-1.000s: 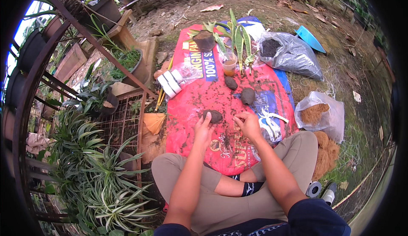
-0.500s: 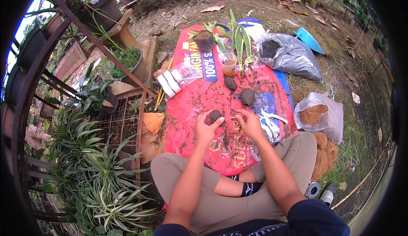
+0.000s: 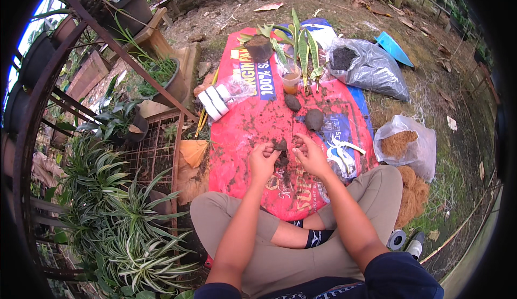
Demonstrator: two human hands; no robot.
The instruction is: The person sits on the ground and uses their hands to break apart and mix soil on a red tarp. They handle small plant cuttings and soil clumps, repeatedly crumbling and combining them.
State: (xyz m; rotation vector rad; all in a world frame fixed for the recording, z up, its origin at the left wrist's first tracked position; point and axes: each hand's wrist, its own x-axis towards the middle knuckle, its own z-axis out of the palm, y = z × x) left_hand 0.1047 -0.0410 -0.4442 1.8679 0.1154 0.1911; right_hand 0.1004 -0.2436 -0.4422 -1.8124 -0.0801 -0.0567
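Observation:
My left hand [image 3: 262,160] pinches a dark lump of soil [image 3: 280,145] between thumb and fingertips, above the red plastic sheet [image 3: 229,137]. Loose dark crumbs [image 3: 281,161] show just beneath the lump. Across a small gap, my right hand [image 3: 311,155] has its fingers bent and apart, with nothing visible in them. Two rounded dark soil balls, a smaller one [image 3: 293,103] and a larger one [image 3: 314,119], lie on the sheet beyond my hands. White-handled pruning shears [image 3: 342,151] rest to the right of my right hand.
Beyond stand a plastic cup of brown liquid [image 3: 291,79], snake plant leaves [image 3: 303,51] and a soil-filled pot [image 3: 258,48]. White tape rolls [image 3: 214,103] lie left. On the right are a grey soil bag [image 3: 377,75], a blue scoop [image 3: 393,49] and coconut fibre [image 3: 412,194]. Potted plants crowd the left.
The lump in my left hand looks broken up, with crumbs now below it. My right hand has moved slightly left and its fingers have spread.

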